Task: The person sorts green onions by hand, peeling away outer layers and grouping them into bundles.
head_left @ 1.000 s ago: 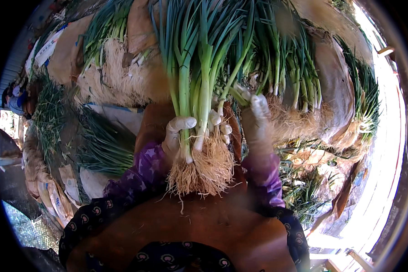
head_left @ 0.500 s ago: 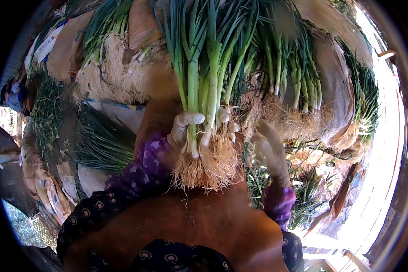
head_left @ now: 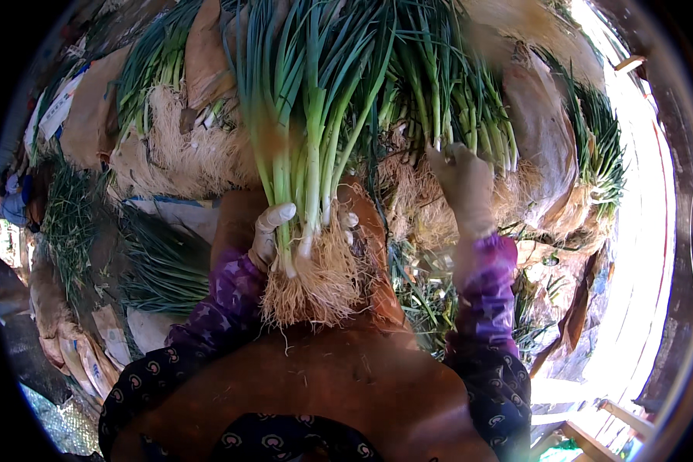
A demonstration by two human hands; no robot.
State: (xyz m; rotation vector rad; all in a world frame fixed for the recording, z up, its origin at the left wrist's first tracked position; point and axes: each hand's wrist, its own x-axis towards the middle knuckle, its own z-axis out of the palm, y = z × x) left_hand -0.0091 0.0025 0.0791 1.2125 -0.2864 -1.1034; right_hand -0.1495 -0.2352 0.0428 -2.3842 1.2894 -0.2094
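Note:
My left hand (head_left: 266,235), in a pale glove, is closed round a bunch of green onions (head_left: 313,165) in front of me. The green leaves point away and the pale, stringy roots (head_left: 312,285) hang towards my lap. To the right, my gloved right hand (head_left: 466,185) has reached into a pile of green onions (head_left: 485,123). Its fingers are bent together at the white base of a stalk there; the fingertips are partly hidden.
A brown apron or cover (head_left: 339,377) lies over my lap. More rooted green onions (head_left: 162,92) are heaped at the far left, with brown sacking (head_left: 92,100) beside them. Loose leaves (head_left: 423,300) litter the ground at right. Another bundle (head_left: 162,262) lies left of my arm.
My right hand has moved forward from beside the held bunch to the pile at right. The left hand still grips its bunch. The whole view has shifted a little.

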